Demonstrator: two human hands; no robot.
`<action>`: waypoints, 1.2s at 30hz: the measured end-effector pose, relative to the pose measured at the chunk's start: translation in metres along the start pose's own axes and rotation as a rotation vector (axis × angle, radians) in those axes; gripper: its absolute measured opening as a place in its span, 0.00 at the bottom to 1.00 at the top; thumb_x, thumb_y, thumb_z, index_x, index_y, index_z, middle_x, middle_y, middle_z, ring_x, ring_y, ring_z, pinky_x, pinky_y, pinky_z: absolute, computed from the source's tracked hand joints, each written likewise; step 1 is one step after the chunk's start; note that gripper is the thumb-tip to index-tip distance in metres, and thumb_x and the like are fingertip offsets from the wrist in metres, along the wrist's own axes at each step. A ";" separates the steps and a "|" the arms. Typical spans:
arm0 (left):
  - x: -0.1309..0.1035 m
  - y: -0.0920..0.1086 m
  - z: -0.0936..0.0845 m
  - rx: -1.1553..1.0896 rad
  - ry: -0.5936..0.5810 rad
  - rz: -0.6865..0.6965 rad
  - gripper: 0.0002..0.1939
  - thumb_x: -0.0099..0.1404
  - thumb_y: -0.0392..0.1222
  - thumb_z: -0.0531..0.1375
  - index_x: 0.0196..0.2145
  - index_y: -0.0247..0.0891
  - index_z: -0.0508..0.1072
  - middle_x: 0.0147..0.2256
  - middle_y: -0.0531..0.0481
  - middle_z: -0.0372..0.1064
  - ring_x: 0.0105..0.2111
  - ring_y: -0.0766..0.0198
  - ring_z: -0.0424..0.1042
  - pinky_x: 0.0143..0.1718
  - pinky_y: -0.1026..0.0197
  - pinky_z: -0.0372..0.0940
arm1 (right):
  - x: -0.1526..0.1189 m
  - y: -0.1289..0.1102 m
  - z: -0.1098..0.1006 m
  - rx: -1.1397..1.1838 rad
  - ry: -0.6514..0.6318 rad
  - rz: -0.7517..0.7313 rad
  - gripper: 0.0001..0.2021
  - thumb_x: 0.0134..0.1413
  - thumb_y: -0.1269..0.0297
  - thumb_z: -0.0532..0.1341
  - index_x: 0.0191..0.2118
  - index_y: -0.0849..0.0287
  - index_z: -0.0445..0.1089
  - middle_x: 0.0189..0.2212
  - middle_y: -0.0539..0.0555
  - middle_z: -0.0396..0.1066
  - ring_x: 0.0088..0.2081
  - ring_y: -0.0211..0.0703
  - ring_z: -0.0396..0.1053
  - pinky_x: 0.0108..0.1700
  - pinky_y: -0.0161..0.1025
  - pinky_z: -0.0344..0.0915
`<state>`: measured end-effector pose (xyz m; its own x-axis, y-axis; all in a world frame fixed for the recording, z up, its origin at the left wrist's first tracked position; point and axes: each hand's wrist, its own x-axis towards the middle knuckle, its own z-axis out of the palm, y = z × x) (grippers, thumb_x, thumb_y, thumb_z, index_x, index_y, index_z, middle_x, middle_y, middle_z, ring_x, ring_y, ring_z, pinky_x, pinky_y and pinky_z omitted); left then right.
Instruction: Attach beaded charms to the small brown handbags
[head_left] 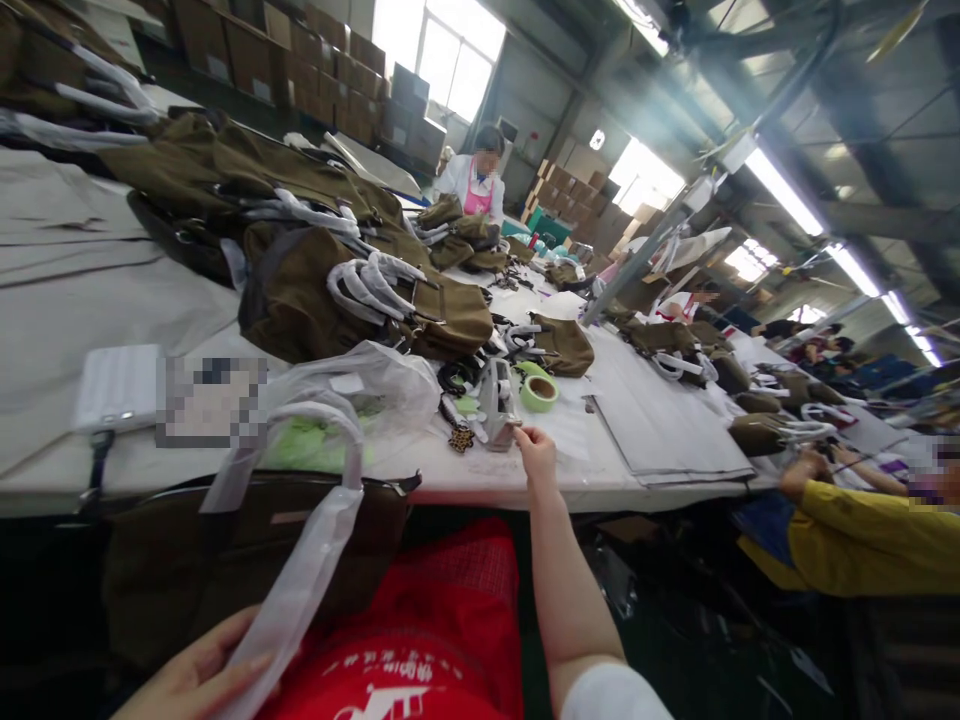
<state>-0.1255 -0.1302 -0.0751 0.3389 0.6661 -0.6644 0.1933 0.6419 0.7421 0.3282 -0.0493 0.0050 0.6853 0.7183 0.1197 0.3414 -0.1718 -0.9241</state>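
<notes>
At the lower left, my left hand (202,670) is closed around a handle (300,580) wrapped in white plastic film. That handle belongs to a dark olive-brown handbag (172,570) hanging at the table's front edge, partly over my lap. My right hand (537,455) reaches forward to the table. Its thumb and fingers pinch at the near end of a grey tape dispenser (498,405); whatever lies between them is too small to make out. Beside the dispenser is a roll of green tape (539,392). A leopard-print tag (460,437) lies just left of it.
Brown bags (360,290) with wrapped handles are piled across the table. A clear plastic bag (367,385) and green scraps (311,445) lie near me. A co-worker (476,185) stands across the table; another person in yellow (870,535) works at the right. White sheets (660,410) cover the right side.
</notes>
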 end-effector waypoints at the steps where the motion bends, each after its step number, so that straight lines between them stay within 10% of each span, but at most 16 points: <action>1: -0.003 0.005 0.001 -0.067 -0.045 -0.031 0.26 0.26 0.71 0.68 0.29 0.73 0.76 0.28 0.67 0.78 0.35 0.46 0.77 0.42 0.45 0.71 | -0.003 0.003 0.001 0.018 -0.017 0.033 0.17 0.40 0.49 0.64 0.25 0.60 0.71 0.20 0.52 0.71 0.24 0.41 0.68 0.28 0.37 0.63; 8: -0.053 0.059 0.031 -0.088 -0.043 0.072 0.32 0.44 0.60 0.70 0.43 0.40 0.74 0.38 0.45 0.78 0.37 0.50 0.76 0.35 0.56 0.71 | -0.008 0.006 0.001 0.090 -0.056 0.179 0.19 0.37 0.49 0.67 0.27 0.62 0.70 0.19 0.53 0.72 0.20 0.37 0.67 0.22 0.33 0.61; 16: -0.059 0.070 0.042 -0.049 -0.019 0.256 0.27 0.52 0.49 0.66 0.48 0.34 0.71 0.44 0.42 0.75 0.44 0.50 0.74 0.45 0.55 0.68 | -0.035 -0.002 0.010 0.050 -0.116 0.270 0.18 0.35 0.51 0.69 0.23 0.61 0.68 0.15 0.50 0.68 0.16 0.35 0.63 0.19 0.33 0.59; 26: -0.054 0.074 0.050 0.138 -0.009 0.346 0.25 0.54 0.46 0.61 0.48 0.32 0.70 0.44 0.42 0.75 0.46 0.47 0.73 0.49 0.50 0.67 | -0.197 -0.078 0.059 0.221 -1.174 0.368 0.18 0.45 0.49 0.68 0.28 0.62 0.71 0.19 0.49 0.71 0.19 0.33 0.67 0.25 0.31 0.64; 36: -0.061 0.079 0.052 0.268 0.051 0.463 0.19 0.58 0.47 0.59 0.45 0.35 0.73 0.42 0.45 0.76 0.42 0.51 0.74 0.43 0.56 0.68 | -0.211 -0.072 0.078 0.101 -1.247 0.325 0.17 0.48 0.51 0.67 0.26 0.64 0.71 0.18 0.49 0.69 0.18 0.32 0.63 0.22 0.30 0.58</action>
<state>-0.0828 -0.1398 0.0287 0.4005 0.8784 -0.2608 0.2644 0.1617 0.9508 0.1081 -0.1359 0.0181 -0.3510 0.8033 -0.4812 0.1862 -0.4438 -0.8766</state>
